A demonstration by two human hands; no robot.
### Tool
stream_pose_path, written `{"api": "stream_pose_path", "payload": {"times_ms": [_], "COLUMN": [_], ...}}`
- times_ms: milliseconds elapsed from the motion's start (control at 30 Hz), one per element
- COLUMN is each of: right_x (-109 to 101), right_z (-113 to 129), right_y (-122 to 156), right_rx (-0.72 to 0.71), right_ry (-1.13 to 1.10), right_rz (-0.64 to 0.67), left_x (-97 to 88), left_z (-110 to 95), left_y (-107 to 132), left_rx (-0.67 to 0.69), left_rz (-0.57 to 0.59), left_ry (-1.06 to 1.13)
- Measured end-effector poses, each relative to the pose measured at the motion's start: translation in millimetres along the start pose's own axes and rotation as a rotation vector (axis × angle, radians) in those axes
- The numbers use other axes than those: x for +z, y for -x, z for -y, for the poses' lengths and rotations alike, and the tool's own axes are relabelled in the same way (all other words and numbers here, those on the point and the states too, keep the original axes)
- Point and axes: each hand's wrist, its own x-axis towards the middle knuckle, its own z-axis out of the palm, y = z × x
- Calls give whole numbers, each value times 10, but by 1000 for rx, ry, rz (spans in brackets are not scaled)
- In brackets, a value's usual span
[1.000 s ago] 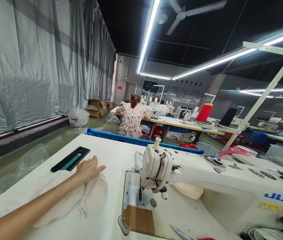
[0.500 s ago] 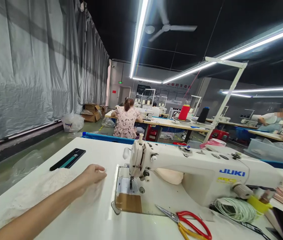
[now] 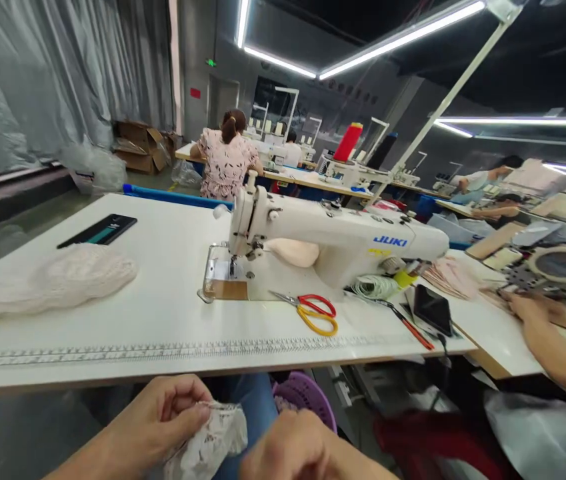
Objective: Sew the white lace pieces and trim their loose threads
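Observation:
Below the table's front edge, my left hand (image 3: 163,420) pinches a small piece of white lace fabric (image 3: 213,440) between thumb and fingers. Just to its right, my right hand (image 3: 297,447) is curled closed and blurred; what its fingers hold, if anything, is hidden. A pile of cream lace (image 3: 63,280) lies on the left of the white table (image 3: 163,307). Beyond my hands stands a white JUKI sewing machine (image 3: 323,220), with pale fabric (image 3: 293,253) behind its needle area. Scissors (image 3: 315,315) with red and yellow handles lie in front of the machine.
A phone (image 3: 99,231) rests behind the lace pile, and a ruler strip (image 3: 163,350) runs along the front edge. Cord (image 3: 375,287), orange-handled tweezers (image 3: 410,327) and a dark device (image 3: 433,309) are at right. A purple basket (image 3: 307,393) stands below. A co-worker's hands (image 3: 533,313) work at far right.
My view has tilted down and to the right. My left hand has left the tabletop beside the lace pile and is now below the front edge with lace. My right hand has come into view.

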Motion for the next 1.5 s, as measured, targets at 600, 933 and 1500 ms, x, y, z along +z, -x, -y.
{"api": "stream_pose_path", "payload": {"times_ms": [600, 933, 1500], "right_x": [256, 259, 231], "right_z": [-600, -601, -796], "right_y": [-115, -171, -156], "right_rx": [259, 316, -19], "right_ry": [43, 180, 67], "right_rz": [-269, -250, -236], "left_x": [245, 174, 195], "left_z": [346, 318, 360], "left_y": [-84, -51, -76], "left_rx": [-101, -82, -65], "left_rz": [105, 118, 30], "left_ry": [-98, -271, -397]}}
